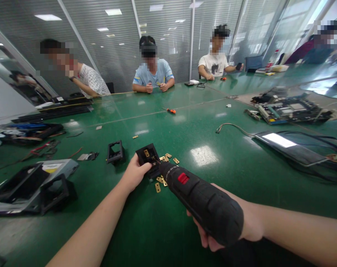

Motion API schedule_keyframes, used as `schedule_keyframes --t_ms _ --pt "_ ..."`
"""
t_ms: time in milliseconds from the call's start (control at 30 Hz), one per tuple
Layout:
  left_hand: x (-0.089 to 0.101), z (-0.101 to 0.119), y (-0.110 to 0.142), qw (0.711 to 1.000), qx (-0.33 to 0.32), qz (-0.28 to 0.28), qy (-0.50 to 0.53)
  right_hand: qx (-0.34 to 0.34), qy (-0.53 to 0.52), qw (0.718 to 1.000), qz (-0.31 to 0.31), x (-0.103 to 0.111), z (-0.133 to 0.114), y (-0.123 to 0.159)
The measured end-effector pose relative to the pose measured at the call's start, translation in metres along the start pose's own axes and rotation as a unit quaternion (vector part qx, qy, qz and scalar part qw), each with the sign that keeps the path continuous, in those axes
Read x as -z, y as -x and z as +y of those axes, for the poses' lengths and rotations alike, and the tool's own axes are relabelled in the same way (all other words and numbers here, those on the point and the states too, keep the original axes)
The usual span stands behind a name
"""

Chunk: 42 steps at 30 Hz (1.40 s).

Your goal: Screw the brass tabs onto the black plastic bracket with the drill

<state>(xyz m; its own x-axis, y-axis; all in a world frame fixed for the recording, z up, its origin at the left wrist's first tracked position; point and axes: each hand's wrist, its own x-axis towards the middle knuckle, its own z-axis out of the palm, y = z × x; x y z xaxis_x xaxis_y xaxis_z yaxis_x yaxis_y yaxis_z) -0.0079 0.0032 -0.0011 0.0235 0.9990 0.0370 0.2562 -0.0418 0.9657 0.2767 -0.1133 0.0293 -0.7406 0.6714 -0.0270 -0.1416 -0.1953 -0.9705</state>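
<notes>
Clearly both hands are occupied above the green bench [185, 128]. The left hand [135, 173] is partly closed on a black box [154, 151], thumb over its near side, most fingers hidden behind it. The box sits tilted over the bench ahead of the person, its open face turned up, a brass plate [146, 152] visible inside. The right hand [246, 218] is wrapped around the grip of a drill [202, 202], fingers curled beneath its body; the trigger is out of sight. The drill's nose points into the box, though whether the bit touches anything cannot be told.

Loose brass tabs [157, 187] lie just beside the box, with one lone tab [135, 137] farther off. To the left stands a black frame [121, 154], apart from the left hand; another frame [51, 194] is beside a metal case [64, 165]. Beyond, a screwdriver [172, 111] lies well apart from the hands.
</notes>
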Motion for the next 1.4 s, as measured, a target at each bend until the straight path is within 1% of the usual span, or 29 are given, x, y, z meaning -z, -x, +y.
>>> schedule_keyframes --t_ms 233,500,633,733,933,1067,1167,1300,1400 --pt "0.0009 -0.0034 -0.0014 1.0 -0.001 -0.004 0.002 0.023 0.003 1.0 0.003 -0.0006 -0.0022 0.0003" --pt "0.0013 -0.003 -0.0007 1.0 -0.001 -0.003 0.005 0.033 0.007 0.999 -0.009 -0.0011 -0.0031 0.0004" --pt "0.0011 -0.0063 -0.002 1.0 0.003 -0.006 0.003 0.021 0.005 1.0 -0.002 -0.0014 -0.0043 0.0007" --pt "0.0015 -0.0079 -0.0033 1.0 0.001 -0.006 -0.001 0.011 0.008 1.0 -0.01 0.0003 -0.0007 0.0005" --pt "0.0015 -0.0045 -0.0023 1.0 -0.005 -0.014 -0.006 0.022 -0.003 1.0 -0.01 0.0015 0.0044 0.002" --pt "0.0007 -0.0021 -0.0011 1.0 -0.002 -0.019 -0.001 0.034 0.025 0.999 -0.01 0.0019 0.0029 0.0027" --pt "0.0004 -0.0014 -0.0012 1.0 0.001 -0.02 0.0 0.027 0.04 0.999 -0.005 0.003 0.0028 0.0027" --pt "0.0005 -0.0016 -0.0015 1.0 0.002 -0.02 -0.004 0.019 0.036 0.999 -0.022 0.0041 0.0042 0.0032" --pt "0.0008 -0.002 -0.0014 1.0 0.001 -0.023 -0.003 0.027 0.031 0.999 -0.018 0.0029 0.0025 0.0036"
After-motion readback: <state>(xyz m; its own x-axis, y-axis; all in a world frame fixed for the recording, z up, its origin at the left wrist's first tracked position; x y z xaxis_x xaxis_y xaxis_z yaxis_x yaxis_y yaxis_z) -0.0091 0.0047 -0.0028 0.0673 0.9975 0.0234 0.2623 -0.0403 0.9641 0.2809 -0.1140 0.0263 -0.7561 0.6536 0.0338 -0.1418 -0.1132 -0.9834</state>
